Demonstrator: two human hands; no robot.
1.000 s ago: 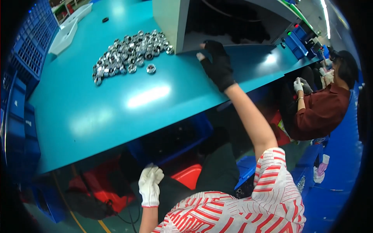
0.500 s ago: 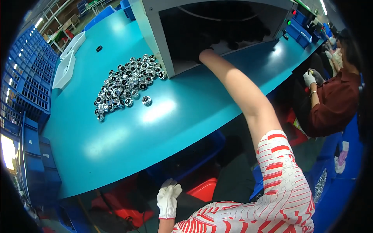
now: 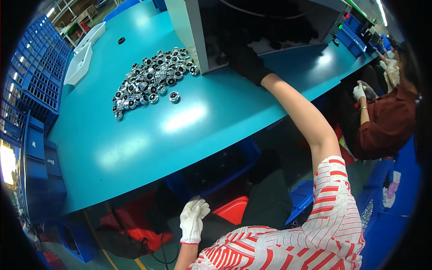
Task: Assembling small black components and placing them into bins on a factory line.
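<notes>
The right hand (image 3: pixel 245 60), in a black glove, is reached into the dark opening of the grey machine housing (image 3: pixel 189 31) at about 12 o'clock on the teal worktop (image 3: pixel 180 126). Its fingers are hidden in the shadow, so I cannot tell if they are apart or closed on something. The left hand (image 3: pixel 192 220), in a white glove, hangs low at about 6 o'clock, below the worktop edge, with fingers loosely together and holding nothing. The pile of small shiny metal rings (image 3: pixel 150 81) lies on the worktop at about 10 o'clock, just beside the housing. One ring (image 3: pixel 174 96) lies a little apart from the pile. At 3 o'clock another person's gloved hand (image 3: pixel 358 92) is seen.
</notes>
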